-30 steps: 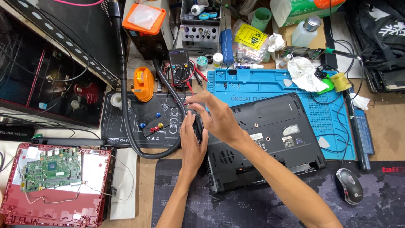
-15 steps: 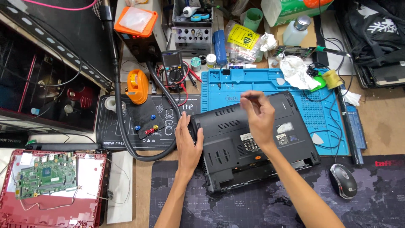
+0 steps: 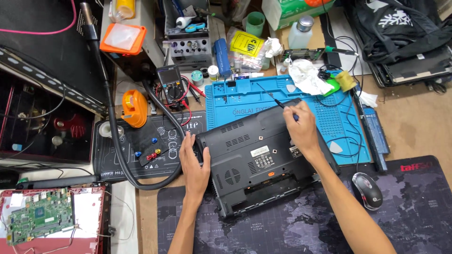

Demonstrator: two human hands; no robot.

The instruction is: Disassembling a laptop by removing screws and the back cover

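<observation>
Right now I am looking at a black laptop (image 3: 256, 157) lying upside down and slightly turned on the worktop (image 3: 414, 127), its far edge resting over a blue repair mat (image 3: 245, 101) and its near edge over a dark desk mat (image 3: 292, 221) printed with a map. Its underside is showing rows of vent slots, a round fan grille, a pale label near the middle and an open recess along the near edge.

My left hand (image 3: 194, 162) is lying flat with fingers together against the laptop's left edge, bracing it. My right hand (image 3: 301, 129) is resting on the far right corner of the base, fingers pinching a thin screwdriver (image 3: 275, 99) whose shaft is slanting out over the blue mat.

A black mouse (image 3: 367, 189) is sitting just beside my right forearm. Left of the laptop a thick black hose (image 3: 113, 127) is curving over a black mat, near an orange tool (image 3: 134, 108) and a multimeter (image 3: 170, 84). Down at the lower left, a green circuit board (image 3: 40, 217) is lying in a red case.
</observation>
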